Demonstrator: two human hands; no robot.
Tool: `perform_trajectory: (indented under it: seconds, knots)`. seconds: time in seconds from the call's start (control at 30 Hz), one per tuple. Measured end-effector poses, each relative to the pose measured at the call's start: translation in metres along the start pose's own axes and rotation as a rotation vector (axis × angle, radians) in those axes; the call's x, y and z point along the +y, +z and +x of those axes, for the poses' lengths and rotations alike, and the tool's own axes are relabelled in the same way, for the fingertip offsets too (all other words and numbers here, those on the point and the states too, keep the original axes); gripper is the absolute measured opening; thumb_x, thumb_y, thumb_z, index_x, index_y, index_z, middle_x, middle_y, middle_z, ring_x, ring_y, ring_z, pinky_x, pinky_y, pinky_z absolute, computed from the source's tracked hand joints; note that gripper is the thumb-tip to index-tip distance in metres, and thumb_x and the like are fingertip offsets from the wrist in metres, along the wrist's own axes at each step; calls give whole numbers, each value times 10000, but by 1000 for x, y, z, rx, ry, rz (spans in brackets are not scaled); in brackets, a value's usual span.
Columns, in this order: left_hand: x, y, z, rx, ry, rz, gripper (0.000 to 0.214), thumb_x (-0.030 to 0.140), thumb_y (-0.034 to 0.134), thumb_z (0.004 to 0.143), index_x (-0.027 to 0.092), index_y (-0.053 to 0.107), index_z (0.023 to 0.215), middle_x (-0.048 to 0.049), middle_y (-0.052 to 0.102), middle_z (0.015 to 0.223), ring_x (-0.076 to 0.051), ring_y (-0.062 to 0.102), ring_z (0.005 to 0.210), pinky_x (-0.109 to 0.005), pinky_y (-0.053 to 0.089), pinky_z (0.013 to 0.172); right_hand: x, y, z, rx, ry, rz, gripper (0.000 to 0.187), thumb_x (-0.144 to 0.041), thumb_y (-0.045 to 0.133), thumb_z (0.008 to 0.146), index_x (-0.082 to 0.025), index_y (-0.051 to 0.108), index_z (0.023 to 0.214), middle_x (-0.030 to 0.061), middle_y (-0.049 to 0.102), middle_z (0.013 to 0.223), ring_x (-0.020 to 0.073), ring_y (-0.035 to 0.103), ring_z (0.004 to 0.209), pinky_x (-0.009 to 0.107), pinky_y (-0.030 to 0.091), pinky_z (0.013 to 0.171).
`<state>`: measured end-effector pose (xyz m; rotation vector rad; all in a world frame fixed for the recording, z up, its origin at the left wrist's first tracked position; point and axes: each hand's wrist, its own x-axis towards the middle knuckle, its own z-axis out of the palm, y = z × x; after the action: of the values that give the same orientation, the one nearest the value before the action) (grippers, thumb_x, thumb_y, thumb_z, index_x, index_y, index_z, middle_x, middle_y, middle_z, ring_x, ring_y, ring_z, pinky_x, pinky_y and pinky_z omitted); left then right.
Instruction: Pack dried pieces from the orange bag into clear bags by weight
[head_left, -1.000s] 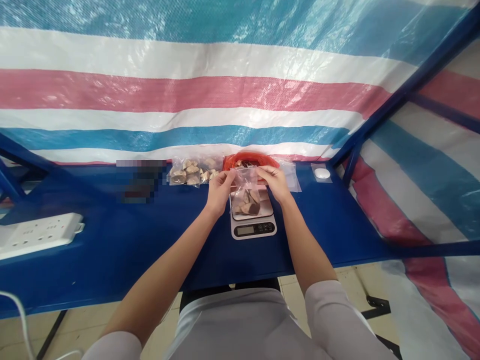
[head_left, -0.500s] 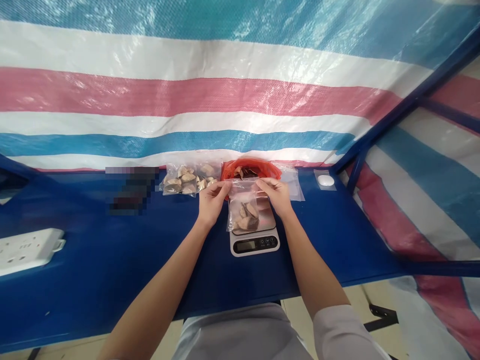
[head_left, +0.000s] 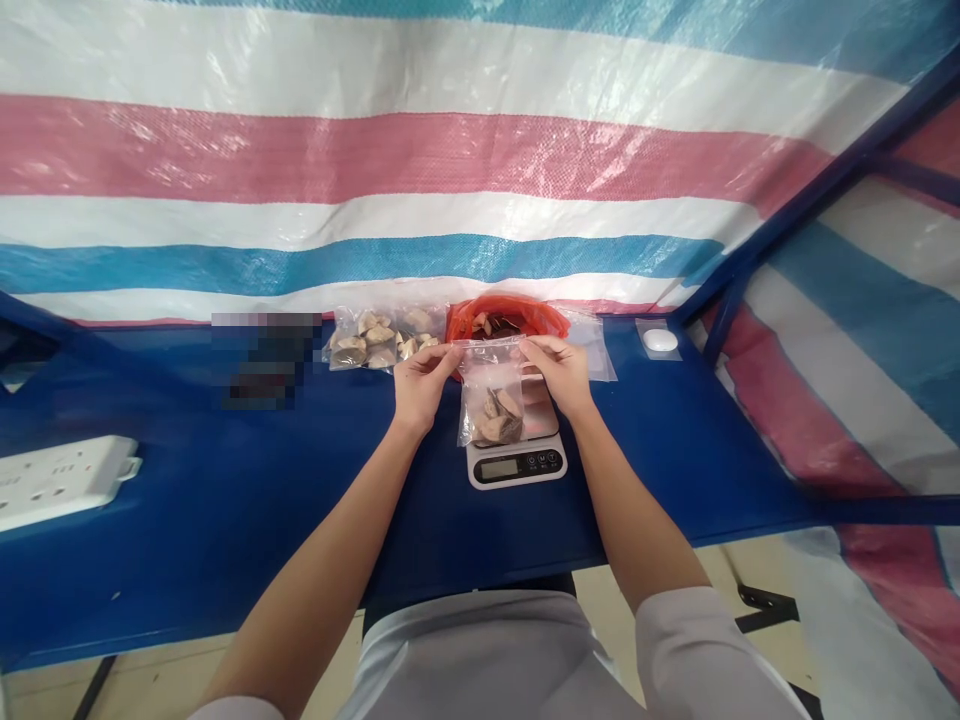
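Head view: left hand (head_left: 424, 385) and right hand (head_left: 559, 372) pinch the top corners of a clear bag (head_left: 491, 400), stretching its mouth flat. Brown pieces (head_left: 493, 420) sit low inside, over the scale (head_left: 516, 465). Filled bags (head_left: 379, 338) lie upper centre, beside a red bowl (head_left: 506, 315).

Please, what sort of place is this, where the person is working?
It is probably a simple, improvised packing station: a blue table stands against a red, white and blue striped woven plastic tarpaulin, with a white digital scale and, above it, a clear plastic bag of brownish pieces.
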<state>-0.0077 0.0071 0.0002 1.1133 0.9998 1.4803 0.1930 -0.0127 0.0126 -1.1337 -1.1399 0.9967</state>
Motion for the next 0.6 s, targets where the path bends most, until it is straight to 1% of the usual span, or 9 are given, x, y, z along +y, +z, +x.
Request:
perform_trajectory:
  seconds: [0.17, 0.3, 0.43, 0.6]
  knots:
    - [2, 3, -3, -11, -12, -43, 344, 482, 888, 636, 188, 787, 783, -29, 744, 775, -143, 636, 675, -290, 524, 690, 0, 0, -3, -37, 14, -7, 392, -590, 795, 688, -228, 756, 834, 24, 765, 801, 200, 731, 768, 335, 632, 684]
    - [6, 5, -5, -43, -54, -96, 346, 474, 904, 615, 189, 781, 766, -24, 737, 740, -131, 621, 646, -277, 515, 659, -1, 1, -4, -23, 24, 27, 372, -568, 809, 679, -224, 754, 810, 15, 754, 769, 170, 706, 686, 308, 619, 639]
    - [9, 5, -6, -56, -91, -115, 375, 480, 919, 577, 182, 771, 751, -27, 731, 738, -140, 627, 651, -288, 526, 655, -4, 2, -5, -10, 33, 24, 368, -562, 820, 660, -224, 756, 790, 11, 747, 742, 168, 694, 659, 313, 619, 623]
    - [7, 3, -6, -53, -55, -91, 370, 485, 904, 600, 180, 762, 752, -29, 728, 747, -145, 633, 670, -289, 516, 660, -4, 2, -6, 10, 31, 24, 342, -543, 813, 674, -227, 749, 788, 7, 741, 725, 165, 688, 641, 333, 624, 654]
